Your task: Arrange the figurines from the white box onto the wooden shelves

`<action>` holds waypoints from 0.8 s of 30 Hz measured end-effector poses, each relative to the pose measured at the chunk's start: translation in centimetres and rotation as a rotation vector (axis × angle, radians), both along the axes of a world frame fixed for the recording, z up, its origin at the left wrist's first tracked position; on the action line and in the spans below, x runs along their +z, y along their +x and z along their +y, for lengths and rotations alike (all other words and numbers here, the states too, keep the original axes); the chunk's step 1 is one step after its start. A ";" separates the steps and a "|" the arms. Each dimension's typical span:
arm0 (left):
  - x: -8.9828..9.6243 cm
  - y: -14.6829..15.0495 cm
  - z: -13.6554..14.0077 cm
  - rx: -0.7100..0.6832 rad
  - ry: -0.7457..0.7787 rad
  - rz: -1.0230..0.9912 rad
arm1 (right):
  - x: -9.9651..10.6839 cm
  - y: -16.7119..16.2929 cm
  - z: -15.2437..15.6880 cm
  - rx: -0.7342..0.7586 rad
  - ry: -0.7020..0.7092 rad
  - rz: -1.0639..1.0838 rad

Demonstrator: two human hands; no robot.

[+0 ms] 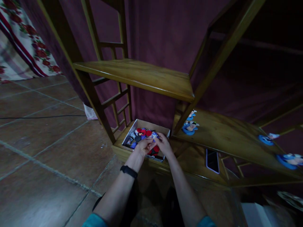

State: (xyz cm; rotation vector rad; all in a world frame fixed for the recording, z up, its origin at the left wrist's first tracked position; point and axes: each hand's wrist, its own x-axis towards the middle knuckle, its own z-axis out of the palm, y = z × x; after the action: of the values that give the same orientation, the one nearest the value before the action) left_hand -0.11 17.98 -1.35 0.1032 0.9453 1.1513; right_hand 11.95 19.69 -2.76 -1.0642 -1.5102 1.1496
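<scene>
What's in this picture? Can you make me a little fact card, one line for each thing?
Box: open, on a low wooden board
Inside: jumbled little pieces, red, blue and black
Left hand: over the box, fingertips at a small blue-and-white figure
Right hand: fingertips at the same figure; which hand grips it, I can't tell
Left wrist: black band
Phone: dark screen, right of the box
Blue-based figures: four visible, farther right
</scene>
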 end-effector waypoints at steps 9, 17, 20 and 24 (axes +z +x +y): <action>1.3 0.3 -2.1 -0.073 0.089 0.107 | 1.1 0.7 -2.5 -0.009 -0.167 0.187; 1.2 1.6 -6.5 -0.054 0.070 0.212 | 0.6 1.9 -7.4 -0.035 -0.168 0.181; 1.5 2.0 -8.9 -0.084 0.045 0.173 | 0.7 2.4 -10.2 0.006 -0.253 0.335; 1.9 3.0 -12.1 -0.176 0.037 0.139 | 1.0 4.1 -14.5 -0.004 -0.406 0.604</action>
State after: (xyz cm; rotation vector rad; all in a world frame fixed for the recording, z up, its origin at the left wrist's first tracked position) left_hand 2.93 5.86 0.58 0.2942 1.0168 1.0090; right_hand 16.05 5.17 -1.74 -0.8587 -0.8199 1.6384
